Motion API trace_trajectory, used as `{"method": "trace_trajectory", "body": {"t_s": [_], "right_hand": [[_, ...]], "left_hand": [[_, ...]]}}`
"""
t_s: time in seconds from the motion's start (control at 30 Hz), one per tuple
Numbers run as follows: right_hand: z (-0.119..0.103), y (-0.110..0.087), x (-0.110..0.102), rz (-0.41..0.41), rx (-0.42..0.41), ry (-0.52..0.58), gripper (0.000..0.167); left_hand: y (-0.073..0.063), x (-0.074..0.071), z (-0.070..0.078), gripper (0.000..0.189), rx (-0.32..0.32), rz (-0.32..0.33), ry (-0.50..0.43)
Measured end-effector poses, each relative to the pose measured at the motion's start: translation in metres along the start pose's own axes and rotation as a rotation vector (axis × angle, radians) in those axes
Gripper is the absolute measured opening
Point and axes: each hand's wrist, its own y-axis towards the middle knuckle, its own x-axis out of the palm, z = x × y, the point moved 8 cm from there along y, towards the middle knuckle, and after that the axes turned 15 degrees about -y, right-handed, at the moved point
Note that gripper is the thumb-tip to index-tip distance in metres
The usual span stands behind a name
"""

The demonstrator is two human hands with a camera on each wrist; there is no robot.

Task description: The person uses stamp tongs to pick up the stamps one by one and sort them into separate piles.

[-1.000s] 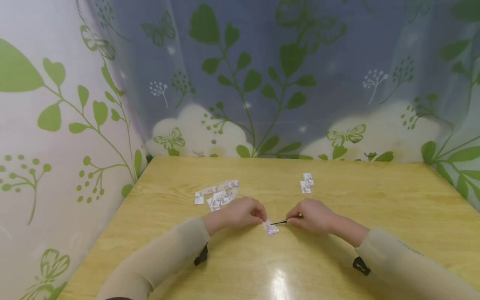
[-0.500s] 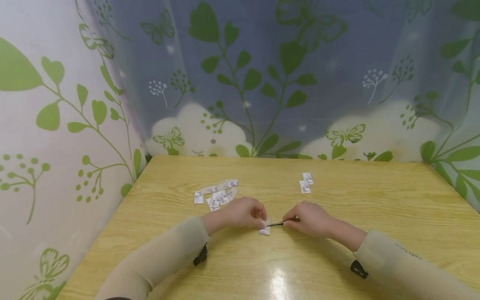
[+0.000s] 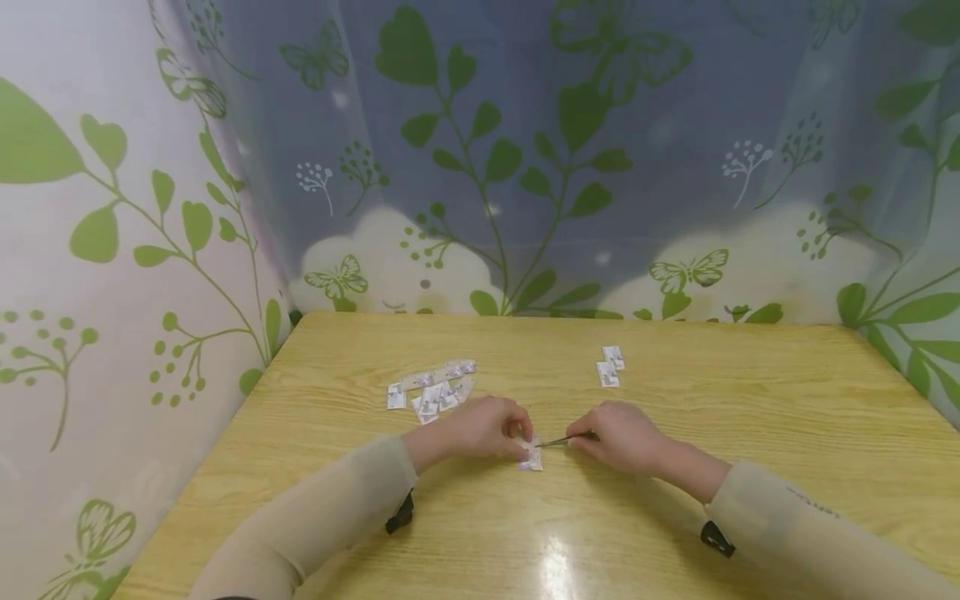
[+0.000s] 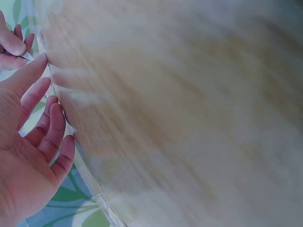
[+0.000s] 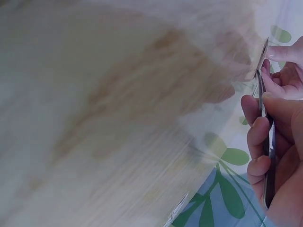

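My left hand touches a small white printed piece on the table, partly covering it. In the left wrist view the left hand has its thumb and fingers apart and gently bent, with the tips at the tabletop. Tweezers are held in my right hand, their tips at the piece. The right wrist view shows the tweezers between the right hand's thumb and fingers. Whether the tips grip the piece is too small to tell.
Beyond my left hand lies a loose pile of white printed pieces and tan strips. Two more printed pieces overlap at the back right of the wooden table. A leaf-patterned curtain hangs behind and at both sides.
The small piece has shifted left and turned, and now sits closer under my left hand. My right hand with the tweezers has moved slightly left. The left hand stays nearly in place.
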Motion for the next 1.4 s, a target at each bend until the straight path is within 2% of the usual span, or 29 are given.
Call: {"method": "trace_trajectory", "body": {"t_s": [0.27,0.47,0.57,0.73,0.83,0.97,1.07,1.2,1.4], "right_hand": [[0.000,-0.001,0.001,0.012,-0.001,0.002,0.009],[0.006,-0.006,-0.004,0.015,0.038,0.058,0.010],[0.015,-0.011,-0.010,0.014,0.070,0.095,0.011],[0.034,-0.020,-0.022,0.014,0.120,0.113,0.013],[0.045,-0.027,-0.029,-0.012,0.165,0.134,0.016],[0.059,-0.039,-0.037,-0.041,0.227,0.160,0.022],[0.071,-0.049,-0.044,-0.044,0.265,0.159,0.024],[0.090,-0.060,-0.050,-0.044,0.304,0.136,0.026],[0.110,-0.076,-0.061,-0.032,0.338,0.116,0.028]], "left_hand": [[0.001,0.000,0.000,0.016,0.008,-0.002,0.002],[-0.006,-0.008,-0.002,0.010,0.033,-0.037,-0.152],[-0.013,-0.023,-0.008,0.010,0.056,0.002,-0.165],[-0.029,-0.057,-0.023,0.012,0.096,0.108,-0.115],[-0.041,-0.076,-0.036,0.012,0.106,0.148,-0.109],[-0.055,-0.094,-0.057,0.012,0.076,0.191,-0.100],[-0.063,-0.101,-0.072,0.011,0.025,0.223,-0.091],[-0.071,-0.104,-0.084,0.010,-0.034,0.238,-0.099],[-0.074,-0.103,-0.098,0.015,-0.113,0.241,-0.124]]}}
